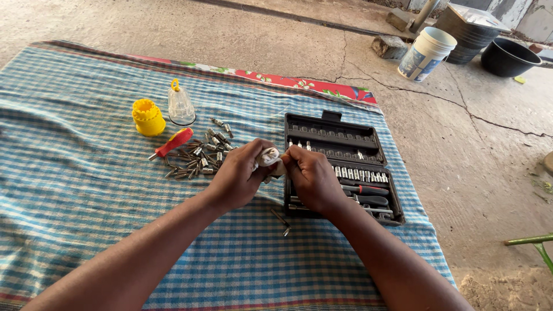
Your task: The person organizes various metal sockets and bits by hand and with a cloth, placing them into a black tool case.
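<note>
One head-worn camera looks steeply down and forward (close in) over the checked cloth [86, 190].

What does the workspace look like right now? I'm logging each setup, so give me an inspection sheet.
Surface: blue checked cloth spread over a cracked concrete floor.
Job's things: white rag held between both hands; open black tool case with sockets and handles slotted in; pile of loose metal bits.
Clutter: red-handled screwdriver, yellow cap, clear plastic dome, small metal piece on the cloth in front of the case.
Grippers: left hand and right hand both closed around the rag.
Cables: nothing seen.
Surroundings: white bucket, dark tubs, bricks.
</note>
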